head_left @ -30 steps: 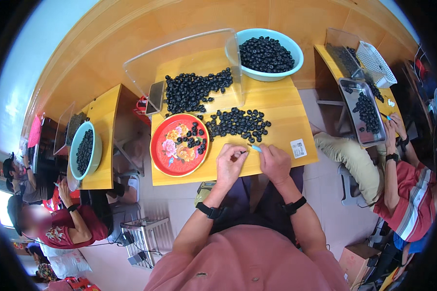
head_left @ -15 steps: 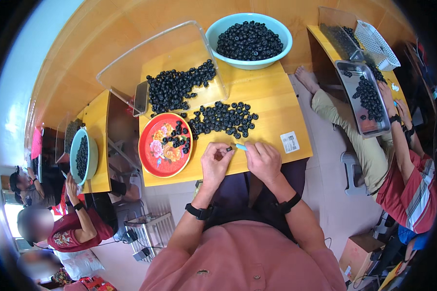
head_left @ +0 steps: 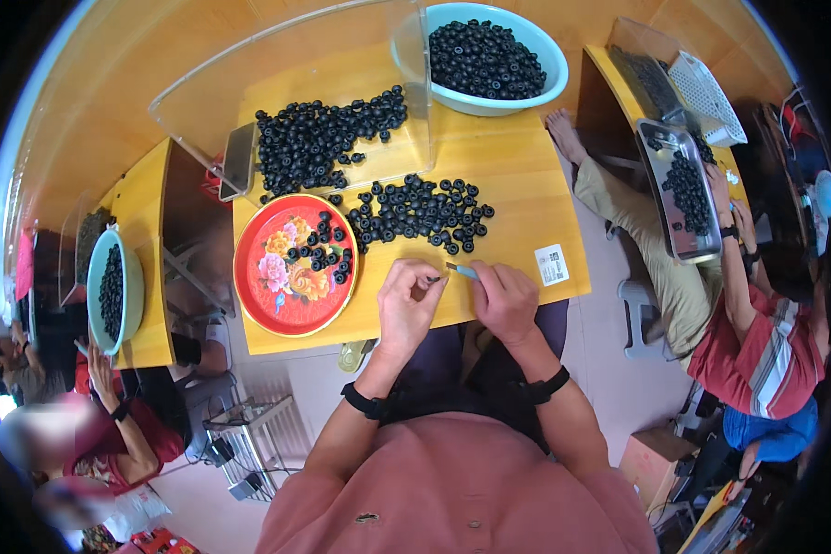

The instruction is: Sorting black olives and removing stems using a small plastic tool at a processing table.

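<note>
A small wooden table point(head_left: 517, 175) fills the middle of the view, its near edge just at the person's lap. At its far right stands a pale blue bowl point(head_left: 537, 88) heaped with small black round pieces, and a clear plastic screen point(head_left: 249, 102) stands around the far left, seemingly there to keep a loose pile of pieces point(head_left: 314, 138) from rolling off the far edge. A second pile point(head_left: 415, 208) lies mid-table, within easy reach of both hands. On the near left sits a red flowered plate point(head_left: 291, 282) with a few pieces at its far right side. The left hand point(head_left: 408, 300) pinches something small and dark at its fingertips, fingers closed on it; what it is cannot be told for sure. The right hand point(head_left: 503, 297) is curled shut around a thin light-blue tool point(head_left: 463, 270) pointing left toward it. Bare tabletop lies to the right, by a small white label point(head_left: 552, 263).
</note>
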Action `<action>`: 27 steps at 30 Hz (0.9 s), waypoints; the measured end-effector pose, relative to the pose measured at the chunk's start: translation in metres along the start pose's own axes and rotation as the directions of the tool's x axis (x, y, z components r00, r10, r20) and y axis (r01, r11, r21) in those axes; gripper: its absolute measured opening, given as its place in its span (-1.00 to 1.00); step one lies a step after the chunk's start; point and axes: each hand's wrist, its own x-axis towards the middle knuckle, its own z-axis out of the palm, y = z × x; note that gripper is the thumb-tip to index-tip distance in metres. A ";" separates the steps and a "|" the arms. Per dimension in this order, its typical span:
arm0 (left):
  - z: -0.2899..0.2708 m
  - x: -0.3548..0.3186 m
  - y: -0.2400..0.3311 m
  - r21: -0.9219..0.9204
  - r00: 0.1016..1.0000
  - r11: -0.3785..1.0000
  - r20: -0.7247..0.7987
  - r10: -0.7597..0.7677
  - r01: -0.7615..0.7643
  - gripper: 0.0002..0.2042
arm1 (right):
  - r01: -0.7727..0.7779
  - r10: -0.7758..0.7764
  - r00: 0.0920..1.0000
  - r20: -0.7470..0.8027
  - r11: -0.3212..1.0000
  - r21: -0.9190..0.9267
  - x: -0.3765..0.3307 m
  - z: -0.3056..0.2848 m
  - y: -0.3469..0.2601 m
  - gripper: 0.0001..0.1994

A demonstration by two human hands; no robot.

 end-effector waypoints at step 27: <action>0.003 -0.001 -0.003 -0.008 0.998 1.000 -0.052 0.027 -0.027 -0.74 | 0.025 -0.026 1.000 0.012 0.999 0.046 0.002 -0.003 -0.003 -0.86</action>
